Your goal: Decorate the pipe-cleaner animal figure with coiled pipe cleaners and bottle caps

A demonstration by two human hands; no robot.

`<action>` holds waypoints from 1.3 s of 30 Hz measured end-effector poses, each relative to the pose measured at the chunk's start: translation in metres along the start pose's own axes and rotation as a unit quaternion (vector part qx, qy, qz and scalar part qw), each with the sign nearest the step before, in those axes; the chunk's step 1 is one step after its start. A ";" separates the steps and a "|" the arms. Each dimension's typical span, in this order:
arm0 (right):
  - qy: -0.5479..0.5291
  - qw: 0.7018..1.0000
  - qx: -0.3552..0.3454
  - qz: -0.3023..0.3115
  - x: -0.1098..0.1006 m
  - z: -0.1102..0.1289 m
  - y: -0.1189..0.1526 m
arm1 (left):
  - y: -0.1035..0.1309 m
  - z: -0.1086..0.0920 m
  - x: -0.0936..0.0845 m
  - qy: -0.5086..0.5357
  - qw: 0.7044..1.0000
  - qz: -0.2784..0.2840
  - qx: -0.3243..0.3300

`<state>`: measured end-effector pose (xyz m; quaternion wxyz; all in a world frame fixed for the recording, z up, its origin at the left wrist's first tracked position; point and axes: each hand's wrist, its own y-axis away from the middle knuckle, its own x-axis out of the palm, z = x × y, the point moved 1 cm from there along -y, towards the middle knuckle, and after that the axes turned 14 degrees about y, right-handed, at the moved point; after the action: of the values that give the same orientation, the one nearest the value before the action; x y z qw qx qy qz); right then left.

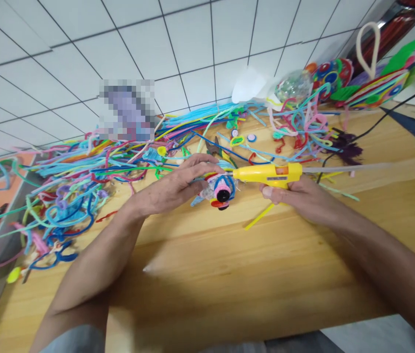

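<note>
Near the middle of the wooden table (193, 274), my left hand (178, 185) is wrapped round a small craft figure (223, 192) made of clear material and blue pipe cleaner, with a pink-rimmed black eye and a red and yellow piece. My right hand (298, 196) grips a yellow glue gun (266, 172) by its handle. The gun lies level and points left, its metal tip at the top of the figure, close to my left fingertips. A long pale glue stick (343, 168) sticks out of its back end.
Loose pipe cleaners (71, 166) are heaped along the tiled wall (193, 49) and down the left side. Pliers (213, 146) lie behind the figure. Finished colourful crafts (376, 90) and a black cord (380, 117) are at the back right.
</note>
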<state>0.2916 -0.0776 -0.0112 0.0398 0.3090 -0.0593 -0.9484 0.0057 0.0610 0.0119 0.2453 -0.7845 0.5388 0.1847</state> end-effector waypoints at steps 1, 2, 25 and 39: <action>0.003 1.000 -0.002 -0.002 0.000 0.000 0.000 | 0.000 0.000 0.000 -0.003 1.000 0.002 -0.002; 0.006 1.000 -0.002 -0.002 -0.001 0.001 0.000 | 0.000 -0.001 0.000 -0.007 1.000 0.004 -0.003; 0.008 1.000 -0.004 -0.005 -0.003 0.012 0.000 | 0.000 -0.003 -0.001 -0.013 1.000 0.006 -0.015; 0.007 1.000 0.009 -0.010 -0.004 0.014 0.001 | 0.000 0.000 -0.002 -0.021 1.000 0.010 -0.004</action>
<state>0.2866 -0.0773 0.0025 0.0278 0.3169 -0.0640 -0.9459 0.0047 0.0622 0.0131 0.2519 -0.7759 0.5405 0.2058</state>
